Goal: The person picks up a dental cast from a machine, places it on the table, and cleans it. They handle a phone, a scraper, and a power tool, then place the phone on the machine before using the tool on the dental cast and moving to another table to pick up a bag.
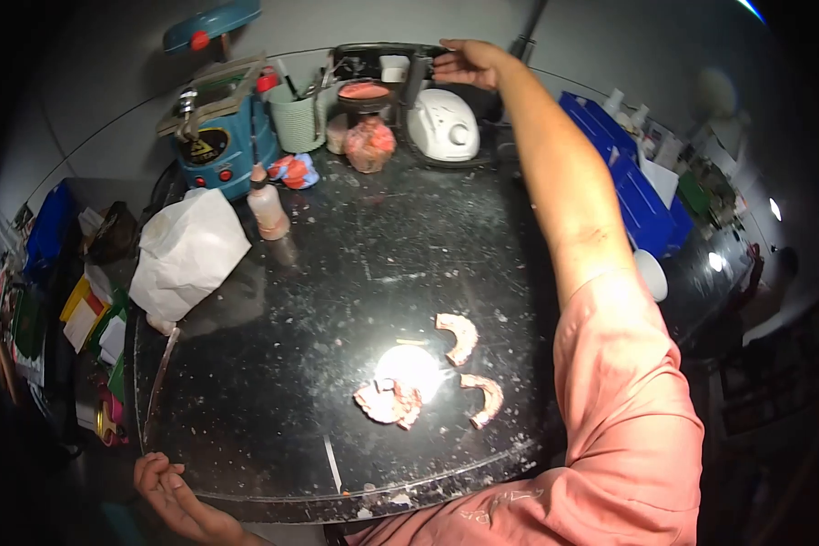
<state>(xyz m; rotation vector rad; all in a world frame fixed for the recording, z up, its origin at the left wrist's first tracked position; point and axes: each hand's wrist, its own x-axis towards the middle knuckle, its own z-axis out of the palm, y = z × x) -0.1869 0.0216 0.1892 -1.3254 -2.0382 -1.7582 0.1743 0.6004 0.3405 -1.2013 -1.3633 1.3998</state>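
Note:
My right hand (469, 65) reaches to the back of the black table (355, 273), fingers stretched out beside a dark upright part. Just in front of it stands a white rounded device (443, 126) with a round knob. At the table's front left edge is my left hand (175, 496), loosely bent, thumb apart from the fingers, with nothing in it. Two pinkish horseshoe-shaped pieces, one farther back (460, 338) and one nearer (488, 400), lie near the front. Left of them, beside a bright glare spot, rests a lumpy pinkish piece (389, 404).
A blue machine (214, 136), a pale green cup with tools (296, 123), a dropper bottle (267, 207) and a pink lumpy mass (369, 144) stand at the back. Crumpled white paper (191, 250) lies left. Blue bins (642, 191) stand right, past my arm.

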